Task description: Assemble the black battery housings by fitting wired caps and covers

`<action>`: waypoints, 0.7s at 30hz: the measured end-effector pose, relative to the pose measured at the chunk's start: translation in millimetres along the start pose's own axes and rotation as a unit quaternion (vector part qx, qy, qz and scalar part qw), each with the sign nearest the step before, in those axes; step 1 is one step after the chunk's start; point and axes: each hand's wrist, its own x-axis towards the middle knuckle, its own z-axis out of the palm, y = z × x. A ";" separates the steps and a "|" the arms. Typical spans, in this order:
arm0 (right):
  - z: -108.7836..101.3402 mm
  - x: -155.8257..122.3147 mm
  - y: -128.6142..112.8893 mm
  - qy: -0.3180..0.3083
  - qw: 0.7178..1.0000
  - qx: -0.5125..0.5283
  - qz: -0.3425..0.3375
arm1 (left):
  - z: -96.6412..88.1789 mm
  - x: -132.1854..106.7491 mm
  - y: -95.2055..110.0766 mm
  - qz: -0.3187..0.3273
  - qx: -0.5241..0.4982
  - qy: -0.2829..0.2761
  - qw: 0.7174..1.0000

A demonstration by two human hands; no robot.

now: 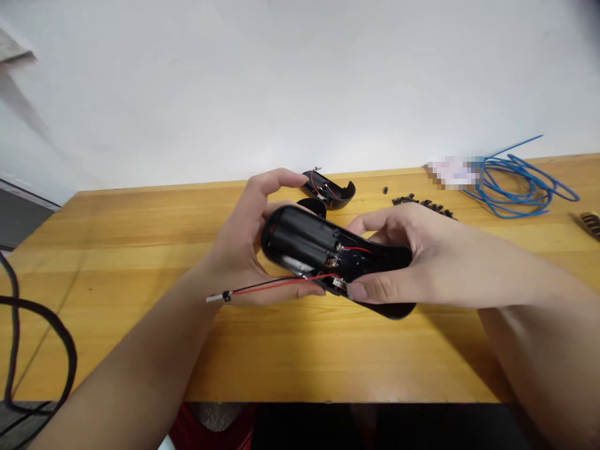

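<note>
The left hand (237,244) is closed around the wide, rounded end of a black plastic housing half (300,240), its fingers curled over the far side. The right hand (398,256) grips the narrow end, with the thumb lying along the near edge beside a small connector fitting (340,285). The housing half is held between both hands above a wooden tabletop (117,250), tilted with its open interior facing upward. A moulded, cylindrical compartment fills the wide end. A red and black wire pair (276,287) leaves the interior and crosses the left fingers, ending in a metal-tipped plug (215,298). Just beyond the left fingers, a matching black shell (330,190) lies open side up, with red wiring inside, next to a black domed cap (312,207) partly hidden by the hand. Farther right lies a line of small black parts (422,202), too small to identify, with a single piece (385,190) near it. A coil of blue wire (515,187) rests near the rear right corner, beside a paper label (452,173) whose writing is blurred and cannot be read. A brown object (590,225) is cut off by the right frame edge. A black cable (28,325) loops over the left side, and the table's rear edge meets a white wall (300,75).
</note>
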 end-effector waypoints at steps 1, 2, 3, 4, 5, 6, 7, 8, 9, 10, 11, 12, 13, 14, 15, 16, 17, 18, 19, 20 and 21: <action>0.6 0.8 -0.6 -0.030 1.000 0.009 0.003 | 0.6 0.6 -1.6 -0.012 -0.026 -0.005 1.000; 1.7 1.4 -1.2 -0.054 0.998 0.026 0.003 | 1.6 1.1 -3.1 -0.023 -0.047 -0.003 0.999; 3.1 1.9 -1.7 -0.068 0.997 0.048 0.000 | 3.0 1.7 -4.5 -0.033 -0.064 0.004 0.997; 4.9 2.3 -2.0 -0.069 0.995 0.070 -0.006 | 4.6 2.3 -5.7 -0.044 -0.078 0.015 0.996; 6.9 2.8 -2.1 -0.061 0.994 0.087 -0.012 | 6.6 2.8 -6.8 -0.059 -0.088 0.027 0.994; 9.0 3.3 -2.2 -0.047 0.994 0.098 -0.014 | 8.9 3.4 -7.8 -0.074 -0.097 0.042 0.992; 11.2 4.1 -2.0 -0.029 0.994 0.103 -0.013 | 11.6 3.9 -9.0 -0.085 -0.107 0.055 0.989; 13.3 5.1 -1.8 -0.007 0.994 0.104 -0.009 | 14.5 4.2 -10.4 -0.095 -0.117 0.064 0.987; 15.2 6.3 -1.4 0.017 0.994 0.106 -0.007 | 17.6 4.4 -12.1 -0.104 -0.127 0.064 0.984; 17.0 7.6 -0.8 0.040 0.993 0.110 -0.006 | 21.0 4.3 -14.2 -0.112 -0.137 0.061 0.982; 18.4 8.9 -0.1 0.059 0.992 0.114 -0.003 | 24.3 4.0 -16.7 -0.120 -0.149 0.054 0.980; 19.5 10.0 0.8 0.071 0.991 0.117 0.001 | 27.6 3.6 -19.5 -0.128 -0.165 0.048 0.977; 20.1 10.9 1.8 0.078 0.990 0.116 0.006 | 30.6 3.0 -22.2 -0.134 -0.184 0.045 0.973; 20.4 11.4 3.0 0.079 0.991 0.110 0.013 | 33.2 2.4 -24.8 -0.140 -0.204 0.045 0.968; 20.2 11.5 4.2 0.076 0.992 0.098 0.019 | 35.4 1.7 -27.0 -0.145 -0.223 0.049 0.963; 19.6 11.3 5.5 0.073 0.994 0.081 0.022 | 37.0 1.2 -28.7 -0.151 -0.238 0.053 0.958; 18.7 10.9 6.7 0.069 0.995 0.063 0.023 | 38.0 0.6 -29.7 -0.157 -0.250 0.056 0.954; 17.6 10.3 7.7 0.066 0.996 0.046 0.024 | 38.4 0.2 -30.3 -0.162 -0.257 0.057 0.951; 16.4 9.7 8.4 0.064 0.997 0.033 0.031 | 38.4 -0.3 -30.4 -0.165 -0.259 0.053 0.950; 15.3 9.3 8.9 0.062 0.997 0.024 0.038 | 38.1 -0.6 -30.4 -0.168 -0.256 0.046 0.951; 14.5 9.0 9.1 0.062 0.997 0.020 0.046 | 37.6 -0.9 -30.3 -0.170 -0.249 0.036 0.953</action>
